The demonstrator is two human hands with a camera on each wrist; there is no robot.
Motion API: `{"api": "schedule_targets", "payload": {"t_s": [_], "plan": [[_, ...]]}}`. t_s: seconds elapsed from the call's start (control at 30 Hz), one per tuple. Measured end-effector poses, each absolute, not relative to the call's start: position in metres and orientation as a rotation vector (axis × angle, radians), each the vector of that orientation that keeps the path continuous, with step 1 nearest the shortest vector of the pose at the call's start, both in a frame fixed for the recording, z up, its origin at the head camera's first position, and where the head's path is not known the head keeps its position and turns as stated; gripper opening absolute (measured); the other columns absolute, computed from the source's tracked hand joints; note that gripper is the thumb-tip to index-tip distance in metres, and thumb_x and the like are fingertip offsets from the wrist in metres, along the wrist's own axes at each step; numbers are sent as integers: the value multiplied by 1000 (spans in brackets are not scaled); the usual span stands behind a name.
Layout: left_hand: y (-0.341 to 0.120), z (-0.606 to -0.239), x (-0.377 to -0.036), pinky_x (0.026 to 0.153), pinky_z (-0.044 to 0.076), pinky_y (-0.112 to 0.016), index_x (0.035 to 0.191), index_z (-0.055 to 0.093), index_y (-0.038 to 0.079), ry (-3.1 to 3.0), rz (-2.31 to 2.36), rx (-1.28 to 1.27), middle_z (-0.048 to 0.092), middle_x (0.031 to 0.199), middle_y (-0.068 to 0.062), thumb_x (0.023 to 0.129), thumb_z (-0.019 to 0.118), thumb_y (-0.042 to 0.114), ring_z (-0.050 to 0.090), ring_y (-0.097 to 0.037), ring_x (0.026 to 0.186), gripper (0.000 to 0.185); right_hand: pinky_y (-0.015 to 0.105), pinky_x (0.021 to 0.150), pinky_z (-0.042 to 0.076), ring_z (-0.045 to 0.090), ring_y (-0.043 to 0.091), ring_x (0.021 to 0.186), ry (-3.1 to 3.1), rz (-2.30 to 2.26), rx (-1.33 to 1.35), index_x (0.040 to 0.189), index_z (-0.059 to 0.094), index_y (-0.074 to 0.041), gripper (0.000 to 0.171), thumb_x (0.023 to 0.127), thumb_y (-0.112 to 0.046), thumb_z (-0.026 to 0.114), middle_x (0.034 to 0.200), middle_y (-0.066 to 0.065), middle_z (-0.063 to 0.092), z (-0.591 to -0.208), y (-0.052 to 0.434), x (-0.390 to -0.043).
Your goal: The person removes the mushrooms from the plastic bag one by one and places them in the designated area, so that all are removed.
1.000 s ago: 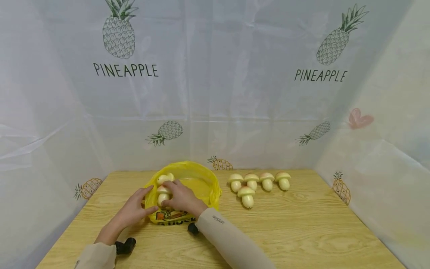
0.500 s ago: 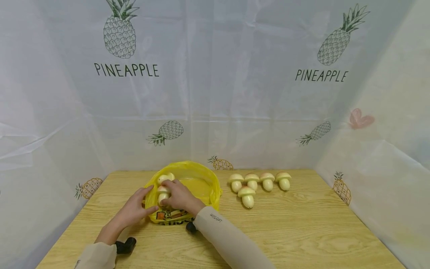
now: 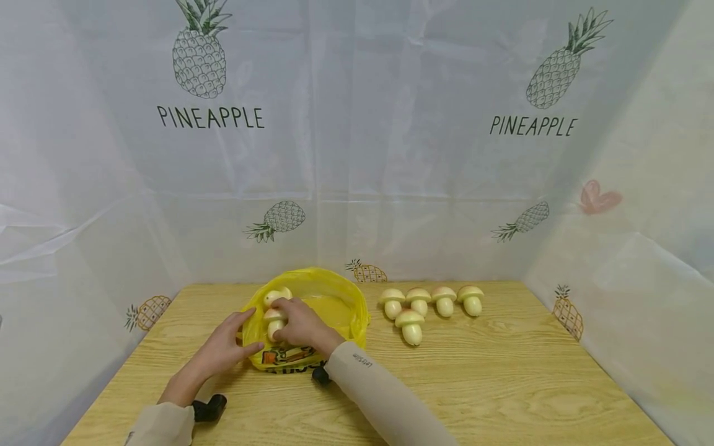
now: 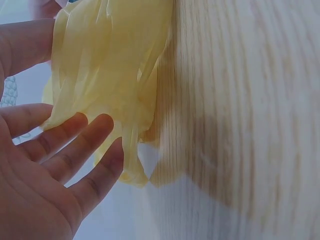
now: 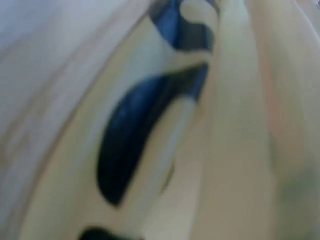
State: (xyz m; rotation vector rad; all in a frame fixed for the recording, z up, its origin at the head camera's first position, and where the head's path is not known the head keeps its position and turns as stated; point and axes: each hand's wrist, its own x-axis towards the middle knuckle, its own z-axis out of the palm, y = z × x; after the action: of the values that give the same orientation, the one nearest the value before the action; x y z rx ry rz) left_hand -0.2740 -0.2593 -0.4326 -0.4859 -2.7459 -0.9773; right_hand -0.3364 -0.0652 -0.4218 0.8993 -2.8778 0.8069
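Observation:
A yellow plastic bag (image 3: pixel 329 284) stands wide-mouthed on the wooden table. Inside its left part lie two cream mushrooms, toy-like and smooth. My right hand (image 3: pixel 304 323) reaches over the bag's front rim and pinches the nearer mushroom (image 3: pixel 273 323) from the right. Just behind it is the other mushroom (image 3: pixel 271 297), partly covered by my fingers. My left hand (image 3: pixel 223 347) rests against the bag's left side with fingers and thumb spread; in the left wrist view its fingers (image 4: pixel 75 145) touch the yellow plastic (image 4: pixel 110 65). Only blurred, dark-printed plastic (image 5: pixel 170 125) fills the right wrist view.
Right of the bag, several mushrooms (image 3: pixel 444 301) stand in a back row, with one mushroom (image 3: pixel 411 328) in front of them. A pineapple-printed white sheet (image 3: pixel 357 161) encloses the table (image 3: pixel 502 384) at the back and both sides.
The bag and the mushroom pinched by my right hand have shifted very slightly to the right. My left hand stays at the bag's side, and the mushrooms outside have not moved.

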Motion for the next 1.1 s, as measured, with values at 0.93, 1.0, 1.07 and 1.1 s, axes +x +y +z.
{"api": "schedule_targets", "payload": {"t_s": [0.93,1.0,1.07,1.1], "plan": [[-259,-435,-275,83,48,-48,144,34,-5,-2748,-1001,-489,49,128,-20,86,73,25,54,-34,108,76,23,73,44,49,9,94,-2866,842,905,133,53,-27,59,80,-26,79,119,0,52,-421,-57,-333],[-260,-435,-275,83,48,-47,144,34,-5,-2747,-998,-491,49,128,-20,86,73,25,54,-33,107,76,24,73,45,50,10,95,-2868,846,901,133,52,-28,59,81,-26,78,121,0,52,-418,-56,-332],[-260,-434,-274,82,48,-46,144,34,-5,-2747,-992,-492,49,128,-20,86,73,26,54,-33,107,76,24,74,45,50,10,97,-2871,837,904,135,51,-28,59,82,-27,77,125,1,51,-416,-54,-331],[-260,-434,-274,82,48,-46,144,34,-5,-2746,-993,-492,49,128,-20,86,73,26,54,-33,107,76,24,74,45,51,11,97,-2873,833,907,136,50,-28,60,82,-27,77,126,1,50,-414,-53,-330]]}}
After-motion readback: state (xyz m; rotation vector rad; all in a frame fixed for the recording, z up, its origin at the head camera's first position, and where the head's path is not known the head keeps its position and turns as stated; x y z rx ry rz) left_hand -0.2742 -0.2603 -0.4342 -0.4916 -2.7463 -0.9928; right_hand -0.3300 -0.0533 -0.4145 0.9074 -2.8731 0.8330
